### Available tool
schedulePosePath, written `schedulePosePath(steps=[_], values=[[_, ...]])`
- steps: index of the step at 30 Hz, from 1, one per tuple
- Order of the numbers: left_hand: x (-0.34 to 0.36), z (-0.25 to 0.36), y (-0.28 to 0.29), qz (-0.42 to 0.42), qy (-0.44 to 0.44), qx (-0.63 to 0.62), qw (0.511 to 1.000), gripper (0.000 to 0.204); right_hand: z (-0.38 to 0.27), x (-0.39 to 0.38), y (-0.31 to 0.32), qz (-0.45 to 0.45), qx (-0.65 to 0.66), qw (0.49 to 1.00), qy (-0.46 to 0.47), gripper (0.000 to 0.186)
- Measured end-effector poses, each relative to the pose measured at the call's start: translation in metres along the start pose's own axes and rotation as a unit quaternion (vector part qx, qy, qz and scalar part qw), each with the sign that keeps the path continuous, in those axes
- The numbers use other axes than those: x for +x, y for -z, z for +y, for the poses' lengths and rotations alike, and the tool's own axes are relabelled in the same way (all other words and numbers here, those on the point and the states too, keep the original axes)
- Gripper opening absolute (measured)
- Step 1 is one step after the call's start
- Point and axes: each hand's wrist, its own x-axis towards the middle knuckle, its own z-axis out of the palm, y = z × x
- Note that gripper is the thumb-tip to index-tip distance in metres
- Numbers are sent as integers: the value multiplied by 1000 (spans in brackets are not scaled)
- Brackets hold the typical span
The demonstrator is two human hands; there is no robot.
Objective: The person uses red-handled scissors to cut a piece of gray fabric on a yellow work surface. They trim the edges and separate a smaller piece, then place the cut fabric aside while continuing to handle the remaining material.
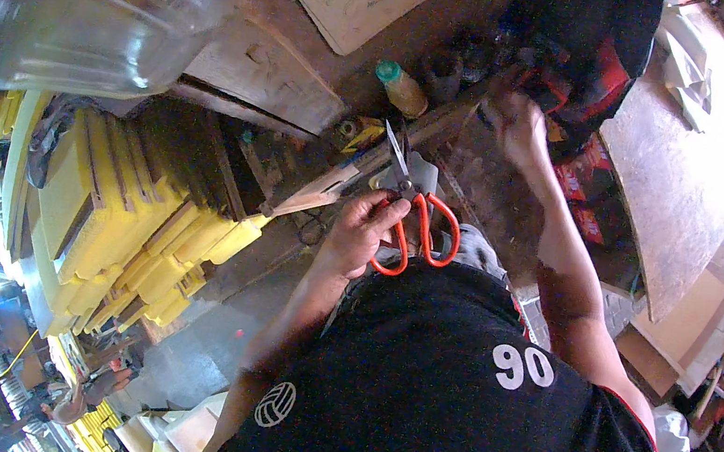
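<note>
A pair of scissors [405, 186] with long orange loop handles is in my left hand [363, 232]. My thumb presses near the pivot, and the slightly parted blades point up and away from me. My right arm stretches to the far side, where my right hand [515, 122] is beside dark fabric with red patches [599, 74]. Shadow and blur hide those fingertips, so whether they grip anything is unclear. Between the hands, farther off, stands a bottle with a teal cap [403, 89]. A small yellow-and-black object [362, 135] lies by the wooden edge.
Yellow-edged panels [127, 217] are stacked at my left, below a large clear plastic-like surface [102, 14]. A marked pale sheet [374, 1] lies at the far side. To the right are a broad wooden board [669, 199], red packages [581, 209] and cardboard pieces [688, 320].
</note>
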Motion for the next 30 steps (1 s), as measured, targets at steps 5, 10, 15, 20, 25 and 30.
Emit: schedulePosePath(steps=[5, 10, 15, 20, 25, 30], values=[[10, 14, -17, -51, 30, -31, 998, 18, -53, -101, -17, -192, 402, 889, -105, 39], [19, 10, -24, -76, 41, 11, 996, 18, -42, -107, -20, -52, 366, 928, -44, 36], [25, 14, -29, -89, 20, 49, 995, 17, -40, -111, 6, 116, 332, 935, -43, 24], [22, 14, -33, -85, 71, 84, 990, 16, -56, -124, 33, 102, 300, 948, 35, 19], [18, 14, -41, -99, 55, 167, 979, 16, -67, -122, 25, 46, 194, 976, 90, 21], [13, 1, -38, -97, 1, 155, 983, 20, -81, -129, 12, 72, 169, 981, 66, 25]])
